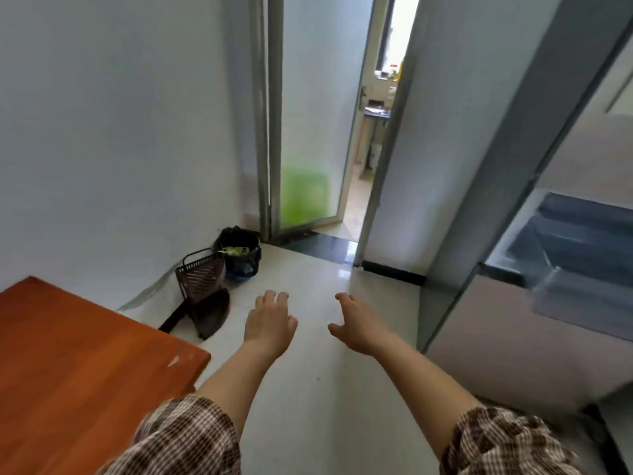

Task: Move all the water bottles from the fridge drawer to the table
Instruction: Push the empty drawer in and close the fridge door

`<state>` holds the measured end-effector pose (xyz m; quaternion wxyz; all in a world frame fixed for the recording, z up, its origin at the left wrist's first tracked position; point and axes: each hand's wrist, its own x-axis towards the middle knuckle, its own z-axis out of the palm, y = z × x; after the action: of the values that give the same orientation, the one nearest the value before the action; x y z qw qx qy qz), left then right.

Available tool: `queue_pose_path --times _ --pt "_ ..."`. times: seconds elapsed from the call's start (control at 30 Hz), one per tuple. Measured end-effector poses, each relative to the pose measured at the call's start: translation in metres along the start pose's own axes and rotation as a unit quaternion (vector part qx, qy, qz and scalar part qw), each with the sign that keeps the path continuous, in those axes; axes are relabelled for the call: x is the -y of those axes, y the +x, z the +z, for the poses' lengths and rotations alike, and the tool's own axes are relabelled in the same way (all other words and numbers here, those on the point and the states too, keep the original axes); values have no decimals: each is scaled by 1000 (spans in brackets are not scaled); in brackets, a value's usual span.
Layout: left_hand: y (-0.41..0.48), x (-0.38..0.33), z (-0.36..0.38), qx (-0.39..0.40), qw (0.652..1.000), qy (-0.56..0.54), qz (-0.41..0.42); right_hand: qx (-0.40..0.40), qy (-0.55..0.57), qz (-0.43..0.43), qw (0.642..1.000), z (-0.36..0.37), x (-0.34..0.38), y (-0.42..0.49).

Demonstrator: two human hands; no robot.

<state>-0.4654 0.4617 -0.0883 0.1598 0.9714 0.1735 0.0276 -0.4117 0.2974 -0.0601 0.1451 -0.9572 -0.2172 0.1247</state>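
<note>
Bottles are not visible; left hand (270, 323) and right hand (356, 325) hover spread and empty between the surface's (68, 354) corner and the open fridge drawer (575, 248); reaching blind risks fumbling.

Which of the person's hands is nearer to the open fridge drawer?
Right. The right hand reaches out over the floor, on the side of the fridge drawer, though apart from it. The left hand is farther away, closer to the wooden table. Both hands are empty.

Soft daylight from the doorway (387, 80), floor (342, 265) glare, blurred, bowed edges
</note>
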Motion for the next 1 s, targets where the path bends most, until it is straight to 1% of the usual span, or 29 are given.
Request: queue_pose_path --times 0.23,0.37,0.47,0.57,0.73,0.9,1.0 --pt "-36 -206 56 41 989 -5 143 -34 5 151 988 -71 -189 -101" --pt "-39 -297 78 54 972 -23 229 -66 33 218 973 -102 -269 -141" --pt "-36 -356 93 65 957 -16 281 -95 41 259 960 -118 -317 -161" --pt "-28 -406 111 74 946 -6 316 -108 37 293 949 -130 -361 -172" --pt "-2 -485 143 79 929 6 362 -120 37 321 939 -158 -437 -167" --pt "36 -562 176 70 924 -16 375 -117 27 333 935 -188 -514 -141" --pt "55 -599 197 72 920 -4 385 -109 25 345 932 -199 -557 -127"
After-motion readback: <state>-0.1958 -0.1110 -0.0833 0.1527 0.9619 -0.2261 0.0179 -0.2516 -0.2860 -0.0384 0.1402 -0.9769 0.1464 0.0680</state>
